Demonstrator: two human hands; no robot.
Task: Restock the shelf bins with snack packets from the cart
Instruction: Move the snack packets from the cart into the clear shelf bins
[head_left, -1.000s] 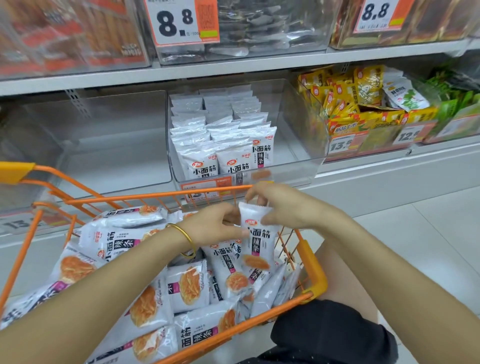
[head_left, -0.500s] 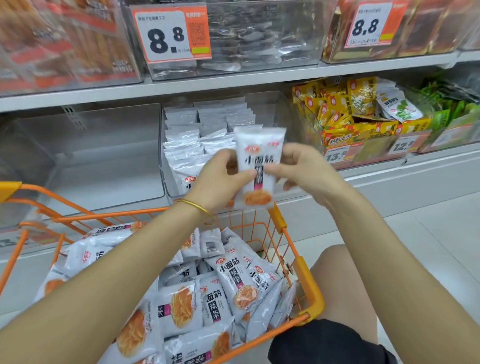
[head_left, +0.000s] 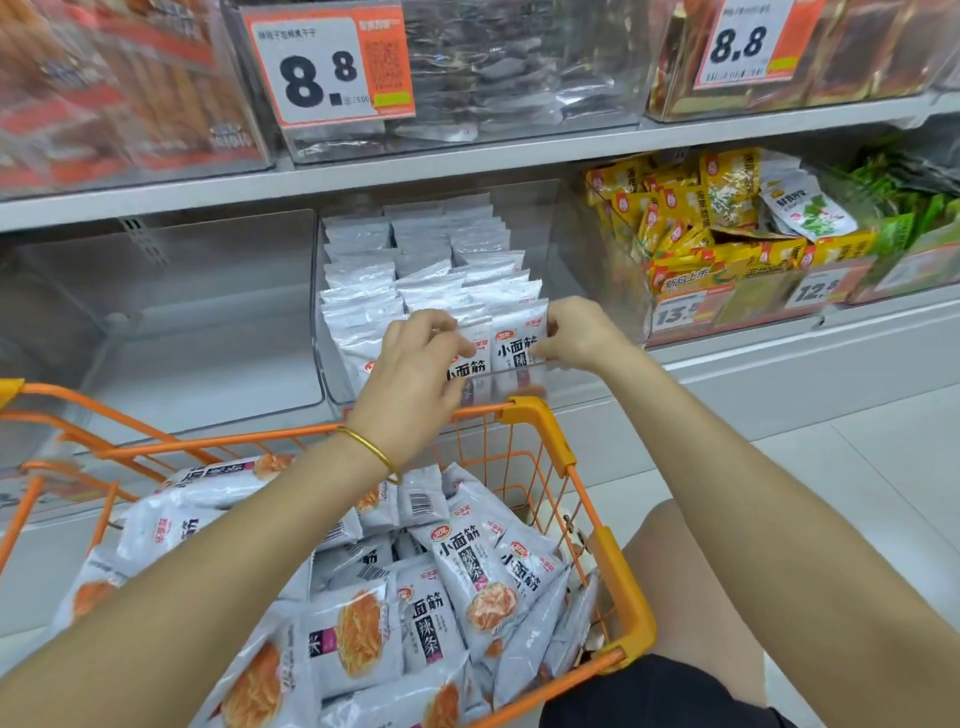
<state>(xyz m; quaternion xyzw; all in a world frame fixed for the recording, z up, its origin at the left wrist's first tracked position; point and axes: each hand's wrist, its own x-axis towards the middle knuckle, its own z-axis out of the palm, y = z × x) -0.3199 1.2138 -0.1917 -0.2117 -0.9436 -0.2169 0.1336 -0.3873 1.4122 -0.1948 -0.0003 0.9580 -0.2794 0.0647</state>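
left grip (head_left: 415, 364) and right grip (head_left: 576, 332) both curled, pinching the top edges of a white snack packet (head_left: 517, 345) | packet upright at the clear shelf bin's (head_left: 566, 260) front wall, right row | likely light, slick film, soft, crushable; hold by the sealed edges | rows packed tight; orange cart rim (head_left: 535, 415) just below the wrists

glossy white foil packets (head_left: 470, 577), clear plastic bin (head_left: 558, 249), orange-coated wire cart (head_left: 535, 415)

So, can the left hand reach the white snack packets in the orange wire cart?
Probably yes: the orange wire cart is open-topped, its white snack packets lie uncovered below the left hand, though it pinches another packet.
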